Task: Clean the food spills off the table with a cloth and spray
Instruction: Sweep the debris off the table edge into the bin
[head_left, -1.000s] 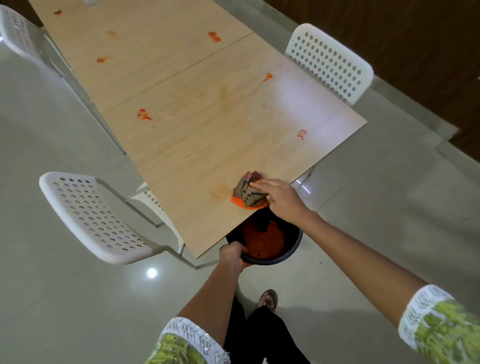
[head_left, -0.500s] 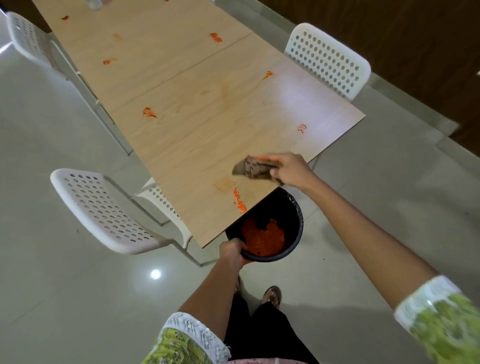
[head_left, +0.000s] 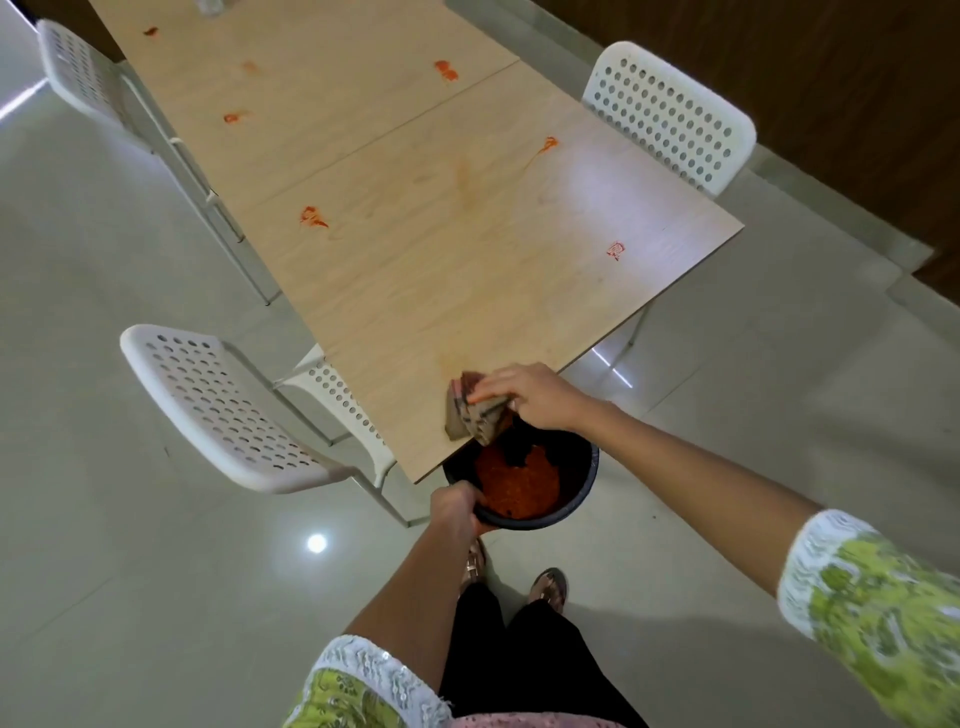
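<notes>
Right hand (head_left: 535, 397) gripped cloth (head_left: 475, 415) at bench (head_left: 467, 291) edge; left hand (head_left: 457, 512) held bucket (head_left: 582, 488) below. Patch beside hand wiped; six spills (head_left: 313, 217) beyond remained.

White perforated chairs: near left (head_left: 228, 410), far left (head_left: 83, 73), right (head_left: 670, 117). Glossy grey floor (head_left: 130, 597).

Pale wood-grain table (head_left: 467, 291) dotted with orange-red spills (head_left: 313, 217); grey-brown cloth (head_left: 475, 415) stained red at one corner. Black bucket (head_left: 582, 486) holding orange-red mush (head_left: 519, 486). White perforated chairs (head_left: 218, 410), glossy light-grey floor tiles (head_left: 130, 597), dark brown wall (head_left: 831, 78), and yellow-green patterned sleeves (head_left: 883, 608) cuffed in white lace.
</notes>
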